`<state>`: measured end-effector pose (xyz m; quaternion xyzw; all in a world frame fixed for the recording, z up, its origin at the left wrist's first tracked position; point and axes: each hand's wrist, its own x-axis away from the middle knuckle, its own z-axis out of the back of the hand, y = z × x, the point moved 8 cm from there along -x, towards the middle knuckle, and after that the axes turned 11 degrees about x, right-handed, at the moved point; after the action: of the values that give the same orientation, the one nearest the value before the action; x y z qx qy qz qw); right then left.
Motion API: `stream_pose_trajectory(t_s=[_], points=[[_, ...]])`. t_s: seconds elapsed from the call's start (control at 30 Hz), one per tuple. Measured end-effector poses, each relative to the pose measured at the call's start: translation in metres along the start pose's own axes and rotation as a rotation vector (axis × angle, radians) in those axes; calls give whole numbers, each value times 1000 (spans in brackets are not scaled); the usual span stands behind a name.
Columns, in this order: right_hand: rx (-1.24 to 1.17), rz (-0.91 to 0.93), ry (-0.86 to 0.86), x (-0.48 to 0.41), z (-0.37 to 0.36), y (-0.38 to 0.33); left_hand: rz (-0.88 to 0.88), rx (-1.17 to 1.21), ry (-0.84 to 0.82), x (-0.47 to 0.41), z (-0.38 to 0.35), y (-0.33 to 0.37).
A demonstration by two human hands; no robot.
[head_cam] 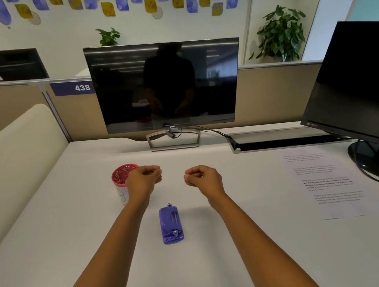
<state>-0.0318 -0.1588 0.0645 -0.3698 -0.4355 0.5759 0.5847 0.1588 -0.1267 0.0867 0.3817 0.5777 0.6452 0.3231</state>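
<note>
L hand [145,176] above desk [248,256], fingers curled in to thumb, nothing seen in grip, R hand [201,177] likewise, apart from L, purple punch [170,223] flat on desk btwn forearms, untouched, red-lidded cup [122,175] partly behind L hand.

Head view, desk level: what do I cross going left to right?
white cup with red perforated top → left hand → purple hole punch → right hand → printed sheet → black monitor's stand base
</note>
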Motion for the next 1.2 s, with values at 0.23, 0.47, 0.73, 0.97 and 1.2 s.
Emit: stream_pose_trajectory(t_s=[0.23,0.47,0.73,0.97,1.2], points=[[144,106,18,-13,-57,-60,-98,-243,185,-25,60,31],[330,167,11,-22,-109,-85,-178,-392,173,-47,82,39],[473,179,-7,-24,-140,-93,-147,-547,97,-60,80,25],[500,181,26,-24,-141,-93,-122,-571,82,-65,79,16],[434,197,103,-18,-120,-90,-167,-527,104,-58,74,20]])
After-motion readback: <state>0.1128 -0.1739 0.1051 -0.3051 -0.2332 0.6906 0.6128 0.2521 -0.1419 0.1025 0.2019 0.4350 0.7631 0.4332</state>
